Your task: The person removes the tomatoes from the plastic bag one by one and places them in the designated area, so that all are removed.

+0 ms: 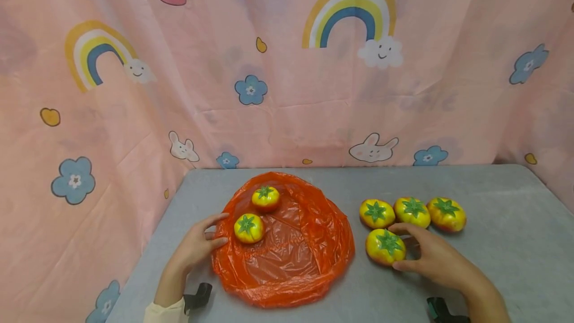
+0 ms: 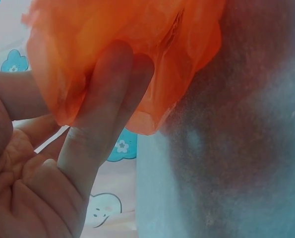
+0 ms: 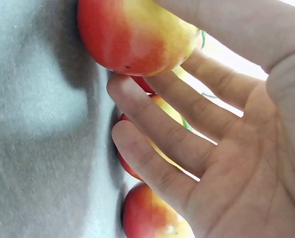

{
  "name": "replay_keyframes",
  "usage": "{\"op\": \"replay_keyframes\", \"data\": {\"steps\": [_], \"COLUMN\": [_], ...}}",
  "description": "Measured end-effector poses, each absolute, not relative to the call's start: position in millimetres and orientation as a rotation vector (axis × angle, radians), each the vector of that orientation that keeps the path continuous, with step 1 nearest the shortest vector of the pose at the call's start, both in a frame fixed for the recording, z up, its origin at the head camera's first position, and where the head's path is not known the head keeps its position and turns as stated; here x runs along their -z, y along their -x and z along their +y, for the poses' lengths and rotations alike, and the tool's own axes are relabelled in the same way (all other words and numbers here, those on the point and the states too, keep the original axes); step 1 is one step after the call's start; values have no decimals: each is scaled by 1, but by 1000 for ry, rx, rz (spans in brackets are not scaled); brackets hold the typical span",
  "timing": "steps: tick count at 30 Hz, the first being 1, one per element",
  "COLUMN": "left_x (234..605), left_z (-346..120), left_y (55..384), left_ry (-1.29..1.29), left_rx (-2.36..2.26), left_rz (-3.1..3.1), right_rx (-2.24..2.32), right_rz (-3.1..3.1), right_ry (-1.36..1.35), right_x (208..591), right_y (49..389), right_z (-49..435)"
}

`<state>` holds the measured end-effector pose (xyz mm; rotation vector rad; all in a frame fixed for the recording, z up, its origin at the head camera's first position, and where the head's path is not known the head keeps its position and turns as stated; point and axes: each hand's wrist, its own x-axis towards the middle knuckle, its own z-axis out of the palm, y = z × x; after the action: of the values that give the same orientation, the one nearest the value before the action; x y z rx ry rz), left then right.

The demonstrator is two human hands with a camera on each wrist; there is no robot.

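Observation:
An orange-red plastic bag point(image 1: 309, 228) lies spread on the table, its rim folded into a rough circle. Two yellow-and-red tomatoes point(image 1: 249, 229) with green star-shaped tops sit at its left side, within the rim. My left hand point(image 1: 196, 245) holds the bag's left edge; in the left wrist view thumb and fingers pinch the thin plastic point(image 2: 187, 54). To the right of the bag, my right hand point(image 1: 437, 255) grips a tomato point(image 1: 381, 248) from its right side, thumb near and fingers beyond. The right wrist view shows this tomato point(image 3: 132, 39) between thumb and fingers.
Behind the gripped tomato, three more stand in a row: a left one point(image 1: 375, 214), a middle one point(image 1: 410, 212) and a right one point(image 1: 447, 215). The grey table point(image 1: 506, 243) ends at a pink patterned curtain point(image 1: 287, 128), which also hangs along the left side.

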<state>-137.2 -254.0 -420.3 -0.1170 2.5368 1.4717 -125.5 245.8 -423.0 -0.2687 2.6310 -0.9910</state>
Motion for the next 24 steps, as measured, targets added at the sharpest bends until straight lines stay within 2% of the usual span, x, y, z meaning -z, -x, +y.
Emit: {"op": "replay_keyframes", "data": {"steps": [24], "left_x": [419], "left_z": [-255], "left_y": [138], "left_ry": [115], "left_rx": [-1451], "left_rz": [2542], "right_rx": [958], "right_rz": [2667], "right_ry": [212], "right_x": [422], "right_y": [125], "right_z": [245]}}
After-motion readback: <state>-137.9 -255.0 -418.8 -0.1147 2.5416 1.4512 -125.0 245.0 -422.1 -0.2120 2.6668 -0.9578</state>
